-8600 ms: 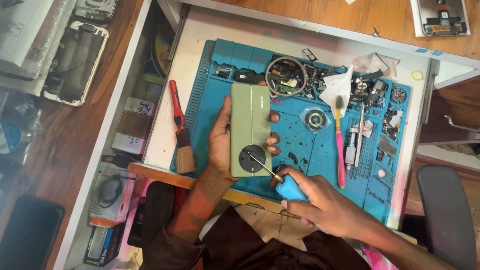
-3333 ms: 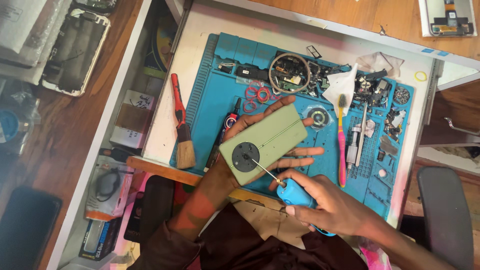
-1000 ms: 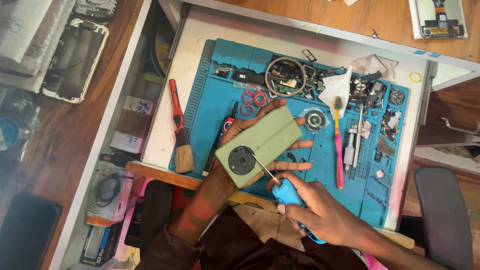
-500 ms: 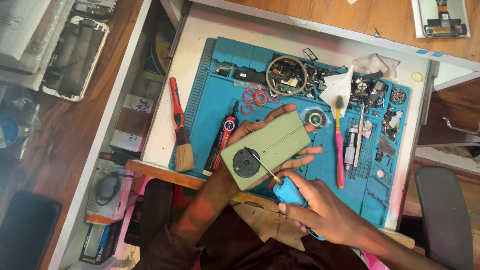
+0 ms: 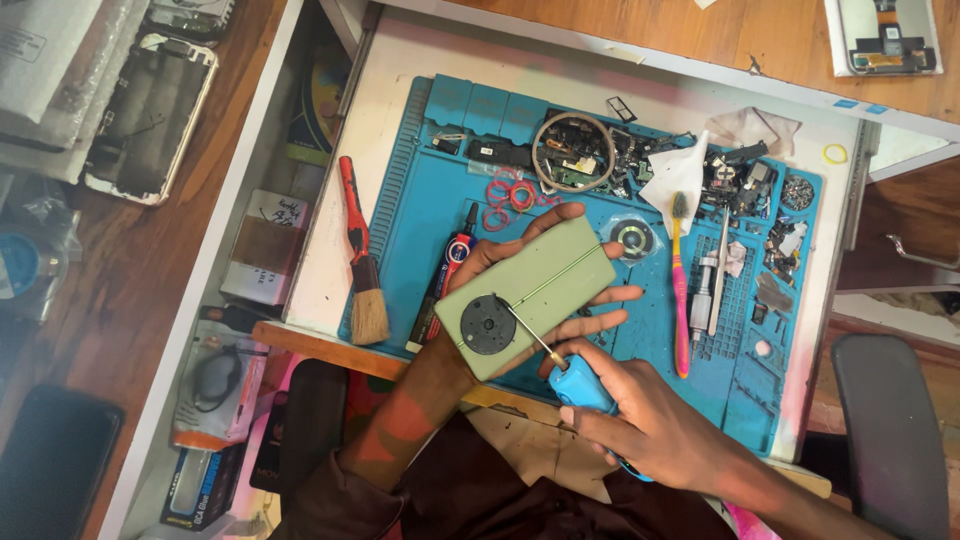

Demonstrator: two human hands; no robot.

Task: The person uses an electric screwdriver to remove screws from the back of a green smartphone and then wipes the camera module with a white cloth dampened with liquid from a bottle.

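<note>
- One green phone [image 5: 527, 295], back side up, lies tilted at the centre of the frame, with its round black camera ring [image 5: 488, 324] toward the lower left.
- Left hand [image 5: 540, 290] cradles the phone from beneath; its fingers [image 5: 600, 297] are spread and show past the phone's right edge, while the thumb wraps over the top edge.
- Right hand [image 5: 650, 430], lower right of centre, is closed around the blue handle of a screwdriver [image 5: 560, 365]; the thin metal shaft runs up and left, and its tip meets the phone just beside the camera ring.
- Blue work mat [image 5: 420, 210] lies under both hands and fills the middle of a white tray [image 5: 400, 50].
- Left of the phone, on the mat, lies a black-and-red tube [image 5: 450, 275]; farther left, a red-handled brush [image 5: 360, 260] lies with its bristles toward the lower edge.
- Above the phone sit red rubber bands [image 5: 510, 195] and a round ring of small parts [image 5: 572, 150].
- Right of the phone lie a small round part [image 5: 634, 238], a pink toothbrush [image 5: 680, 290], a white tissue [image 5: 675, 170] and a scatter of small dark components [image 5: 745, 180].
- Upper left of the frame: a bare phone frame [image 5: 150, 110] rests on the wooden desk [image 5: 180, 300].
</note>
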